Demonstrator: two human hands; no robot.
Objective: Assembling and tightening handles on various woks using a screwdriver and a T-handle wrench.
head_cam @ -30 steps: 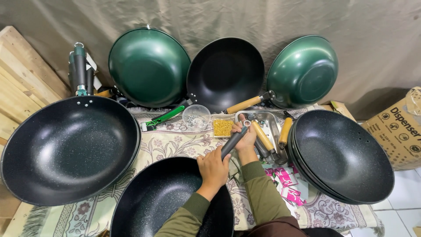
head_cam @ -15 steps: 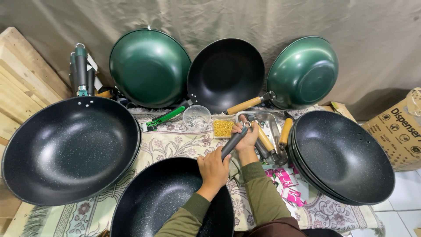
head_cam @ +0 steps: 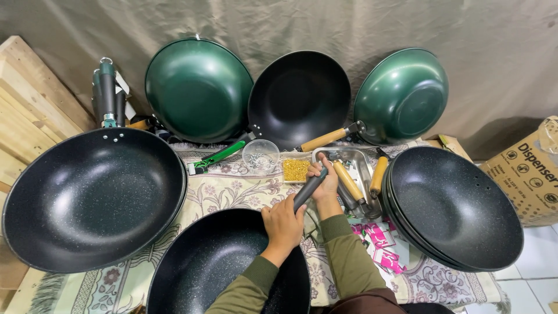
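A black speckled wok (head_cam: 209,273) lies in front of me on a patterned cloth. Its dark grey handle (head_cam: 309,189) points up and away from the rim. My left hand (head_cam: 283,224) rests at the wok's rim where the handle joins, gripping the handle's base. My right hand (head_cam: 325,180) is closed around the handle's upper end. Just beyond it lies a metal tray (head_cam: 360,166) with wooden handles (head_cam: 347,180) in it.
A large black wok (head_cam: 93,195) sits at left and a stack of black woks (head_cam: 456,203) at right. Two green woks (head_cam: 197,87) (head_cam: 404,96) and a black one (head_cam: 297,96) lean on the backdrop. A clear cup of screws (head_cam: 260,156), a small box of yellow bits (head_cam: 295,170), pink packets (head_cam: 381,244).
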